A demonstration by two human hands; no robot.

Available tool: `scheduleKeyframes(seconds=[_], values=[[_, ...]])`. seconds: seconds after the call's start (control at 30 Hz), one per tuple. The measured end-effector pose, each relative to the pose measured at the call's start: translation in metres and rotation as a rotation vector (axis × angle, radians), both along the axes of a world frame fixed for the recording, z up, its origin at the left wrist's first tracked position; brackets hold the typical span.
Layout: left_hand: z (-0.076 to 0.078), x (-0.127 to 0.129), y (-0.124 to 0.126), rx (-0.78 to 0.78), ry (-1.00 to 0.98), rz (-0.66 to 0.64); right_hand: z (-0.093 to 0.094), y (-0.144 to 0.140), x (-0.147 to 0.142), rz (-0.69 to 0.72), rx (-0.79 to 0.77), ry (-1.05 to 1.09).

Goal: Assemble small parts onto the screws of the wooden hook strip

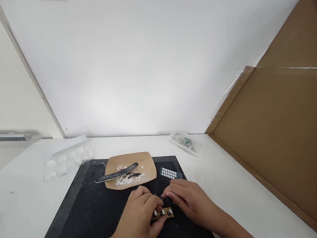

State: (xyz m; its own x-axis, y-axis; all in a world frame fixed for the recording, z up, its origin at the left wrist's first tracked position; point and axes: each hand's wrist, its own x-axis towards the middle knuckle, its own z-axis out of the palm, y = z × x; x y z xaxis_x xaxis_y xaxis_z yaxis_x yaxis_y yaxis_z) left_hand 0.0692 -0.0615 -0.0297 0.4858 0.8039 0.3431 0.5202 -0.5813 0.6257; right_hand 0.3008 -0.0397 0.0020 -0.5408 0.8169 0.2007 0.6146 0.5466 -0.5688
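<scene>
Brown strip (162,213) bearing 3 pale studs, pinched between 2 hands, left hand (141,216) and right hand (189,201), over 1 black mat (81,219) beside 1 kraft tray (129,168) on white table (20,211), white wall (140,60) behind.

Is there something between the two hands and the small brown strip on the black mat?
Nothing visible. The left hand already holds the strip at its left end, and the right hand touches it from above at the right. The paper tray lies farther back on the mat.
</scene>
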Motion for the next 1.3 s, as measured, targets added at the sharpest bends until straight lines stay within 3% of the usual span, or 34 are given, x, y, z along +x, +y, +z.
scheduleKeyframes(seconds=[0.33, 0.53, 0.97, 1.3], values=[[0.019, -0.017, 0.008, 0.068, 0.110, -0.082, -0.002, 0.007, 0.007, -0.011, 0.023, 0.125], [0.016, -0.017, 0.011, 0.021, 0.096, -0.088, -0.004, 0.007, 0.005, -0.063, -0.042, 0.205], [0.017, -0.019, 0.009, 0.009, 0.163, -0.046, -0.009, 0.004, 0.002, -0.077, 0.026, 0.226], [0.012, -0.019, 0.011, 0.024, 0.102, -0.044, 0.003, -0.007, -0.003, 0.153, -0.048, 0.088]])
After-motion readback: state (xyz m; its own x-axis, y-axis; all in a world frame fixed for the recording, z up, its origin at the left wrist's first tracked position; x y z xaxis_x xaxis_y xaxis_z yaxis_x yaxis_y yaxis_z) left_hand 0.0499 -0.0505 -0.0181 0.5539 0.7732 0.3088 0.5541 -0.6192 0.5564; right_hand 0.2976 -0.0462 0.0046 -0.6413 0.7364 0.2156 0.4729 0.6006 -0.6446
